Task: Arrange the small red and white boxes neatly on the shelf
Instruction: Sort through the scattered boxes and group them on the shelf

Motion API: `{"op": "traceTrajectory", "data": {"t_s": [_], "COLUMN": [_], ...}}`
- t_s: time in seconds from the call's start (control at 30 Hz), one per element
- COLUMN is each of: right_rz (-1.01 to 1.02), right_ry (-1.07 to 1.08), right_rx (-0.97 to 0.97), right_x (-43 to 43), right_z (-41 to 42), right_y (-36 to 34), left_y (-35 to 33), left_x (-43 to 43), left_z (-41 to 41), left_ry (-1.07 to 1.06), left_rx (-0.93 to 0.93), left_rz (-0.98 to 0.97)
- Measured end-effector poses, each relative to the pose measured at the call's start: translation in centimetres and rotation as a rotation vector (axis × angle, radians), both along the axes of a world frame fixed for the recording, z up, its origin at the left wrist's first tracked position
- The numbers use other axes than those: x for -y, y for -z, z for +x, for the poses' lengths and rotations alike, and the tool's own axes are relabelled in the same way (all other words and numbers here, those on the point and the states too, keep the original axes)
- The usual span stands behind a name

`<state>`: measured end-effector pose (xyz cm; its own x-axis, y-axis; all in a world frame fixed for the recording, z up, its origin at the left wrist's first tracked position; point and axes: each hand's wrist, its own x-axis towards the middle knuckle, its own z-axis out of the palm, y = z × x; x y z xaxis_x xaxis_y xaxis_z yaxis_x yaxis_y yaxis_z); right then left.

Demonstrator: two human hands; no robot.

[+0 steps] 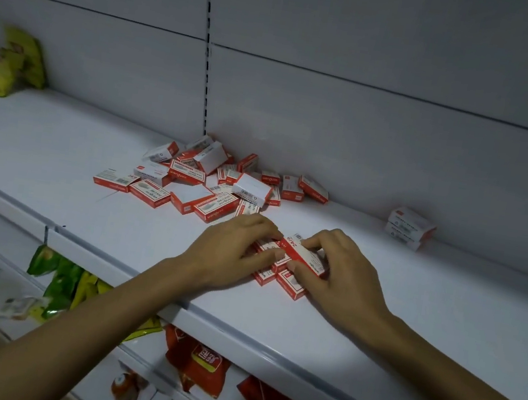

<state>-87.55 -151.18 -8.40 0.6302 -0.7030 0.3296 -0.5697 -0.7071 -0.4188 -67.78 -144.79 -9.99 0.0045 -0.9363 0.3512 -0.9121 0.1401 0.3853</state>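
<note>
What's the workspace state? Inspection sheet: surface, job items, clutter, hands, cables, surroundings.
Surface: white shelf, dimly lit.
Job's things: loose pile of boxes near the back panel; small group of boxes towards the front edge; short stack far right, by the back panel.
Clutter: yellow-green packets at the shelf's far left.
Hands: left hand and right hand both grip the small group of boxes.
Cables: nothing seen.
Surroundings: red snack bags and green bags below.

The white shelf (58,148) bears a loose heap of boxes (211,178) far centre, a small group (291,282) nearer, a stack (410,227) far right, packets (8,65) far left.
</note>
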Motion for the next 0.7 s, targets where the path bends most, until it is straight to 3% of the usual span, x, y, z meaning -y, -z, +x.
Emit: {"op": "traceTrajectory", "data": {"t_s": [0.13, 0.37, 0.47, 0.6, 0.7], "right_rz": [0.075, -0.077, -0.051, 0.263, 0.143], "right_ry": [0.019, -0.025, -0.002, -0.057, -0.087], "right_rx": [0.004, -0.230, -0.132, 0.112, -0.024], "right_x": [0.1, -0.4, 1.6, 4.2, 6.6], "right_z": [0.4, 0.6, 2.4, 8.0, 12.3], "right_y": [-0.1, -1.9, -3.6, -4.8, -4.2], "left_y": [0.1, 0.1, -0.4, 0.1, 0.8], "left_x": [-0.7, -0.2, 0.9, 2.3, 2.4], "left_z": [1.1, 2.3, 3.3, 4.7, 4.7], "left_ry": [0.007, 0.021, -0.064, -0.167, -0.168], "left_rx": [-0.048, -0.107, -0.157, -0.099, -0.057], "left_rz": [-0.024, -0.030, -0.050, -0.126, -0.166]}}
